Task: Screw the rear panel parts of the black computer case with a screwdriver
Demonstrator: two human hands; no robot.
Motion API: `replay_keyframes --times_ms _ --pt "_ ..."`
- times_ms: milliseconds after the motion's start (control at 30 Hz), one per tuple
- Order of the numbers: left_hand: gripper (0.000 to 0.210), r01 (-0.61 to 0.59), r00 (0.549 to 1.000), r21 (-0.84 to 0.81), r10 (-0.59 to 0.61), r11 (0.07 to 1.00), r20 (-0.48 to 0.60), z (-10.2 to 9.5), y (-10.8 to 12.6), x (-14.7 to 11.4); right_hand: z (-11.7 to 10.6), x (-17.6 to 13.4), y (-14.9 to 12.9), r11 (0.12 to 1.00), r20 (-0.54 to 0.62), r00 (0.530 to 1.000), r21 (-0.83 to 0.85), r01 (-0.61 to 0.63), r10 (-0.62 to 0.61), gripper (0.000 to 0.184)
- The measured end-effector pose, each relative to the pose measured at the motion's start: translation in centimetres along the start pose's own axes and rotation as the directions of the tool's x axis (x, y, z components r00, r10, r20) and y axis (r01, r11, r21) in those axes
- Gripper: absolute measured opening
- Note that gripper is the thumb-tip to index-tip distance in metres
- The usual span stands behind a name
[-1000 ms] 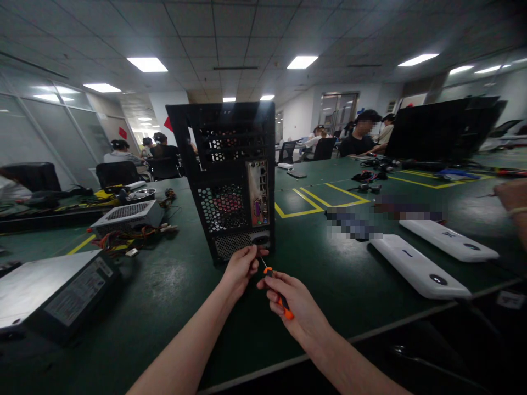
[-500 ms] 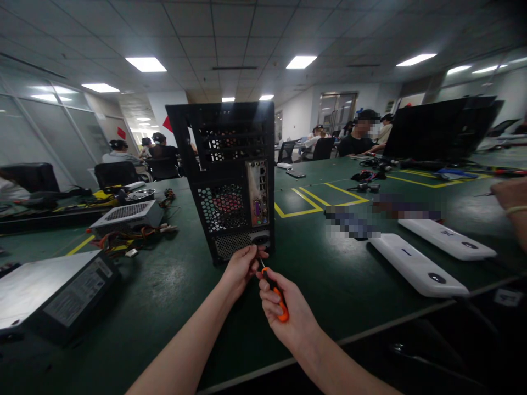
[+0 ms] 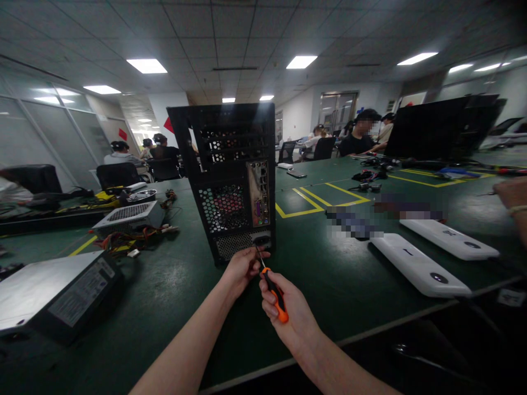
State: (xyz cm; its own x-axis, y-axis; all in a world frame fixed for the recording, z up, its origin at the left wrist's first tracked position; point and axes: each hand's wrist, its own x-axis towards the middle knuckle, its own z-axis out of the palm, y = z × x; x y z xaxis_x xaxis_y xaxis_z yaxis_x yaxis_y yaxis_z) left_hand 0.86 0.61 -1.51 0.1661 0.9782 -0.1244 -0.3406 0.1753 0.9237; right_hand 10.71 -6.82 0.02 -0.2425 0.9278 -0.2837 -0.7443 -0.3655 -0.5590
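Note:
A black computer case (image 3: pixel 230 175) stands upright on the green table, its rear side with ports and mesh facing me. My right hand (image 3: pixel 284 302) is wrapped round the orange and black handle of a screwdriver (image 3: pixel 275 296). Its thin shaft points up and away, toward the bottom rear of the case. Just below the power socket, my left hand (image 3: pixel 245 266) is closed, thumb and fingers pinched round the front end of the shaft. The screwdriver's very tip, and any small part at it, is hidden by those fingers.
On the left lie a large power supply (image 3: pixel 53 291) and a smaller one (image 3: pixel 129 216) with loose cables. White power banks (image 3: pixel 418 263) rest at right, close to the table edge. Behind them are a monitor (image 3: pixel 440 129) and another person's hand (image 3: pixel 510 195). Several people sit farther back.
The screwdriver handle has turned slightly in my right hand, and its fingers have shifted a little. My left hand stays almost in place at the shaft. The case has not visibly moved.

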Motion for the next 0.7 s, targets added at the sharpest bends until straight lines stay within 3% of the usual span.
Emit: replay_keyframes --times_ms 200,433,567,700 --pt "0.016 -0.02 0.999 0.033 0.021 0.999 -0.026 0.5 0.3 -0.4 0.1 0.1 0.0 0.995 -0.006 1.0 -0.099 0.027 -0.028 0.006" --pt "0.016 -0.021 1.0 0.049 0.022 0.999 -0.006 0.5 0.1 -0.4 -0.1 0.0 -0.9 0.933 -0.016 0.998 -0.357 0.057 -0.067 0.014" --pt "0.013 -0.022 0.999 0.048 0.023 0.999 -0.032 0.6 0.3 -0.5 -0.6 0.2 -1.6 0.844 -0.002 0.997 -0.532 0.069 -0.082 0.011" --pt "0.01 -0.042 0.999 0.037 0.043 0.998 -0.026 0.6 0.2 -0.4 -1.7 0.9 -3.2 0.674 0.068 0.985 -0.722 0.157 -0.157 0.008"
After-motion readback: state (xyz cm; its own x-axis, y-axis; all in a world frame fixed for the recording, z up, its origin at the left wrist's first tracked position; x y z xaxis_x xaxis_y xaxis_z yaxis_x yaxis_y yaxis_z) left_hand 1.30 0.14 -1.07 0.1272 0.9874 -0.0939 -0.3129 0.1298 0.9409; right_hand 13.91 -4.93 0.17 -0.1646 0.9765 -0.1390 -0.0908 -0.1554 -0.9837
